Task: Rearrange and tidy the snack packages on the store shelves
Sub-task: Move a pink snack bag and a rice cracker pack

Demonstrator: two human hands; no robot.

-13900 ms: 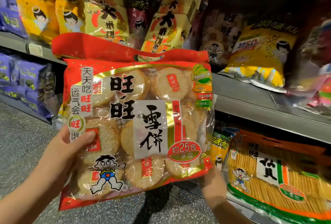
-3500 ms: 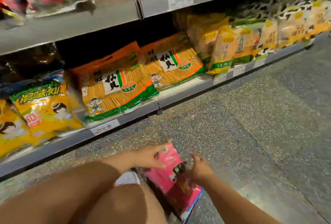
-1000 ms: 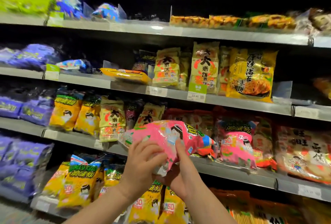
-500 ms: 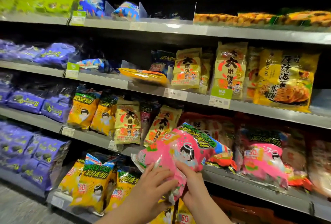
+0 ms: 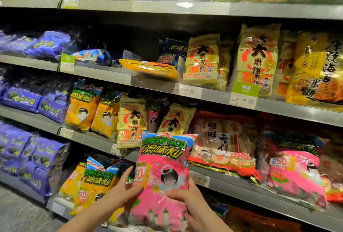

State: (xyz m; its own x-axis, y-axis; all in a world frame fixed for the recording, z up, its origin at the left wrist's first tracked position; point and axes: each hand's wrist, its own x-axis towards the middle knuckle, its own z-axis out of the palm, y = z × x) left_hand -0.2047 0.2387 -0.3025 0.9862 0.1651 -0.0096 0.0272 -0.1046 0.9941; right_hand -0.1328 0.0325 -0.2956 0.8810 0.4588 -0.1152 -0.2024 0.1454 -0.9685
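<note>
Luckily the left grip (image 5: 120, 192) and right grip (image 5: 187, 200) both pinched the pink bag (image 5: 163, 176), low at 6 o'clock before the shelf (image 5: 241, 192). It looked slippery, so a loose squeeze could drop it, or bump the yellow bags (image 5: 96, 181) at 8 o'clock

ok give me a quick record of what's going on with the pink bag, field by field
held item: pink bag, upright, front toward the camera
left hand: grips its left edge
right hand: grips its lower right part
match: second pink bag on the shelf, right of the red bag
lower left: yellow bags
</note>
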